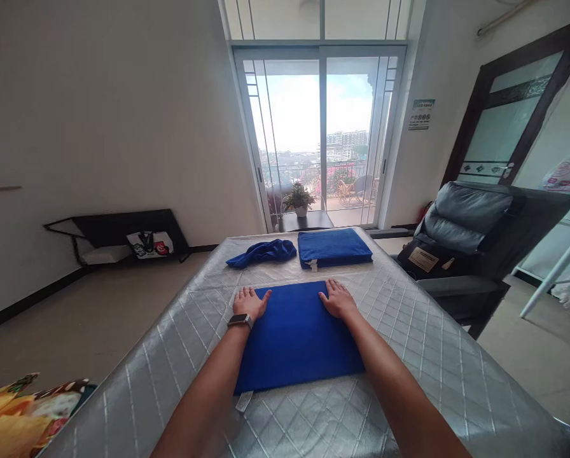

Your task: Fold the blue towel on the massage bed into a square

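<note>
A blue folded cloth (299,337) lies flat on the silver quilted cover (285,423) in front of me, a white label sticking out at its near left corner. My left hand (251,304), with a watch on the wrist, rests at the cloth's far left corner, fingers stretched out. At the far right corner my right hand (338,299) lies flat, its thumb on the cloth. Neither hand grips anything. Beyond them sit a stack of folded blue cloths (335,247) on the right and a crumpled blue cloth (263,253) on the left.
A black armchair (476,222) with a black bag (430,257) stands close on the right. Colourful fabric (32,410) is heaped at the lower left. A potted plant (301,198) stands on a chair past the far edge, before glass sliding doors (289,121).
</note>
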